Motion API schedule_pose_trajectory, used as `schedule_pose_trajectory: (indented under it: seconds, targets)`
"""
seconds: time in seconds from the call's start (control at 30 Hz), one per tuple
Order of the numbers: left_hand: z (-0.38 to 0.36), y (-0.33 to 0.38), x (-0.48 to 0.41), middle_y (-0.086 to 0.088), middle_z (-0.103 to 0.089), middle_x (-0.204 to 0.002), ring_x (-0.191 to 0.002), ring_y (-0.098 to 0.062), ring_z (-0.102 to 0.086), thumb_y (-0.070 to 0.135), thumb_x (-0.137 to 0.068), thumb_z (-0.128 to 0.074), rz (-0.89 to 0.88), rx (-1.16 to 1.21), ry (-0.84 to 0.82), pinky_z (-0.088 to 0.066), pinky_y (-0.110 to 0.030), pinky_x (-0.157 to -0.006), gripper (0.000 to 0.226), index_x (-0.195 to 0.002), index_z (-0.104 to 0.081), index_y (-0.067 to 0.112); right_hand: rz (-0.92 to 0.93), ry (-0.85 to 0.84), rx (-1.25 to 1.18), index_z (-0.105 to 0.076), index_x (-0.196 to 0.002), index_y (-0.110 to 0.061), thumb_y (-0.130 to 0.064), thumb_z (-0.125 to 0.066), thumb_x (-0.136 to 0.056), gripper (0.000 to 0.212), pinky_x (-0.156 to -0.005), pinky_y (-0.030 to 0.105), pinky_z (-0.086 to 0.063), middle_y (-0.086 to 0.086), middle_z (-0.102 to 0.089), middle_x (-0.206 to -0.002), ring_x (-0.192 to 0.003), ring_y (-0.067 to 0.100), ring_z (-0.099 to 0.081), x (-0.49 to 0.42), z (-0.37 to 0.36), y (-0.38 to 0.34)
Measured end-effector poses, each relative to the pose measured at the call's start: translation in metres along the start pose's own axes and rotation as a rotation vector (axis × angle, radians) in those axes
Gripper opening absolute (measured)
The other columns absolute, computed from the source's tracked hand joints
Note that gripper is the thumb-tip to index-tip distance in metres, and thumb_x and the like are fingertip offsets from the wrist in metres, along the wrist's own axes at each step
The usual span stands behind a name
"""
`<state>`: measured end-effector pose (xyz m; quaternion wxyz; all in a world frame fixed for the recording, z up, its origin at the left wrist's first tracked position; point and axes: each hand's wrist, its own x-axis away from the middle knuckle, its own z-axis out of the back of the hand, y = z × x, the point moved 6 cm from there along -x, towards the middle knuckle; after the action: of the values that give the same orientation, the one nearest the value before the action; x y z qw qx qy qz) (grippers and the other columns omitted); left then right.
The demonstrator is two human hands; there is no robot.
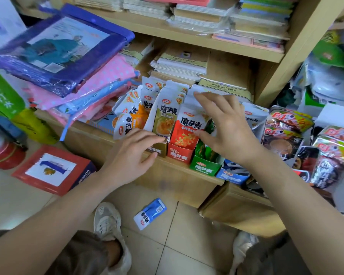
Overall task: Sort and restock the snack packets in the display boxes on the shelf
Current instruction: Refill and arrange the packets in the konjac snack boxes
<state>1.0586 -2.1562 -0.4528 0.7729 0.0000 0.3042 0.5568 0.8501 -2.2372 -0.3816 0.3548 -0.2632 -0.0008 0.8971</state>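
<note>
This is a small shop. Wooden shelves (187, 39) hold stacks of new notebooks (197, 18). Rows of snack packets (165, 118) stand in open display boxes (180, 154). More sealed snacks (286, 124) pile up on the right. Flat wrapped packs (58, 48) lie stacked on the left. Many are the same kind.

Display boxes: olive-gold display box (158, 150); red display box (179, 154), green display box (204, 168) and blue display box (232, 176), all three with white lettering.
Packets: white packet (164, 118) with olive-yellow panel; white-and-red packet (187, 128); white-and-orange packets (127, 124); blue-and-white packet (150, 213) on beige floor tiles (187, 245); red, yellow and dark brown packets (286, 124).
Other stock: indigo plastic-wrapped package (58, 56); pink cloth (107, 76), pale blue polka dots; red carton (52, 169), white panel; pale wood shelf (177, 177).
</note>
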Motion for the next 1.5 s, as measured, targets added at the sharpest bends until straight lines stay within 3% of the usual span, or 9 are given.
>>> schedule_pose_trajectory:
  seconds: [0.1,0.2,0.4,0.67,1.03,1.13,1.23,1.33,1.5]
  targets:
    - [-0.003,0.006,0.020,0.002,-0.068,-0.104,-0.098,-0.015,-0.060,0.009,-0.087,-0.068,-0.052,0.043,0.117,-0.048,-0.027,-0.084,0.026,-0.112,-0.074,0.011,0.053,0.138,0.040,-0.057,-0.141,-0.018,-0.021,-0.073,-0.088,0.055,-0.090,0.039,-0.032,0.005,-0.055,-0.137,-0.118,0.032,-0.044,0.014,0.007,-0.017]
    - [-0.041,-0.003,0.060,0.008,-0.067,-0.099,-0.093,-0.014,-0.061,0.016,-0.086,-0.067,-0.018,0.050,-0.015,-0.051,-0.028,-0.075,0.024,-0.109,-0.074,0.018,0.133,0.144,0.039,-0.069,-0.125,-0.014,-0.017,-0.071,-0.089,0.037,-0.086,0.038,-0.031,0.005,-0.062,-0.129,-0.111,0.032,-0.050,0.035,-0.008,-0.039]
    - [-0.161,-0.076,0.159,0.016,-0.072,-0.100,-0.092,-0.007,-0.068,0.033,-0.087,-0.068,0.465,0.126,-0.620,-0.057,-0.034,-0.081,0.018,-0.104,-0.071,0.031,0.066,-0.228,0.289,-0.047,-0.149,-0.019,-0.044,-0.076,-0.079,0.080,-0.117,0.057,-0.017,0.011,-0.039,-0.158,-0.145,0.040,-0.033,0.077,-0.079,-0.048]
    - [-0.288,-0.117,0.237,-0.005,-0.070,-0.119,-0.110,-0.028,-0.065,0.037,-0.082,-0.068,0.984,0.209,-0.645,-0.050,-0.035,-0.089,0.046,-0.126,-0.064,0.022,-0.019,-0.288,0.429,-0.029,-0.158,-0.026,-0.045,-0.065,-0.085,0.083,-0.120,0.061,-0.003,0.015,0.001,-0.169,-0.155,0.040,0.002,0.093,-0.108,-0.052]
    - [-0.375,-0.147,0.264,-0.014,-0.053,-0.127,-0.113,-0.035,-0.053,0.038,-0.075,-0.084,0.973,-0.170,-0.734,-0.051,-0.044,-0.080,0.070,-0.135,-0.053,0.016,-0.021,-0.125,0.190,-0.072,-0.118,-0.026,-0.040,-0.073,-0.083,0.038,-0.107,0.054,-0.027,0.017,-0.033,-0.159,-0.149,0.036,-0.022,0.094,-0.114,-0.039]
    - [-0.373,-0.153,0.277,-0.013,-0.060,-0.119,-0.110,-0.036,-0.057,0.038,-0.070,-0.087,1.118,-0.033,-0.690,-0.049,-0.041,-0.084,0.066,-0.126,-0.058,0.017,0.007,-0.121,0.196,-0.073,-0.117,-0.026,-0.038,-0.074,-0.082,0.036,-0.106,0.056,-0.030,0.016,-0.032,-0.159,-0.148,0.035,-0.023,0.094,-0.116,-0.036]
    - [-0.365,-0.150,0.273,-0.003,-0.062,-0.092,-0.086,-0.027,-0.061,0.027,-0.085,-0.075,1.136,0.202,-0.647,-0.040,-0.027,-0.063,0.020,-0.092,-0.058,0.019,0.005,-0.130,0.182,-0.073,-0.118,-0.027,-0.037,-0.074,-0.082,0.037,-0.105,0.056,-0.032,0.016,-0.030,-0.159,-0.148,0.035,-0.023,0.095,-0.116,-0.036]
    - [-0.343,-0.136,0.253,0.002,-0.057,-0.069,-0.071,-0.021,-0.056,0.018,-0.084,-0.072,1.012,0.370,-0.686,-0.033,-0.030,-0.058,0.028,-0.066,-0.051,0.020,0.010,-0.167,0.154,-0.070,-0.123,-0.026,-0.034,-0.075,-0.080,0.044,-0.105,0.055,-0.029,0.018,-0.028,-0.162,-0.149,0.039,-0.020,0.094,-0.114,-0.038]
    - [-0.265,-0.120,0.206,0.002,-0.061,-0.060,-0.059,-0.009,-0.051,0.030,-0.071,-0.076,0.869,0.509,-0.575,-0.041,-0.030,-0.059,0.021,-0.066,-0.062,0.016,-0.003,-0.210,0.055,-0.059,-0.137,-0.022,-0.029,-0.075,-0.079,0.061,-0.111,0.051,-0.020,0.013,-0.021,-0.166,-0.153,0.036,-0.015,0.093,-0.100,-0.042]
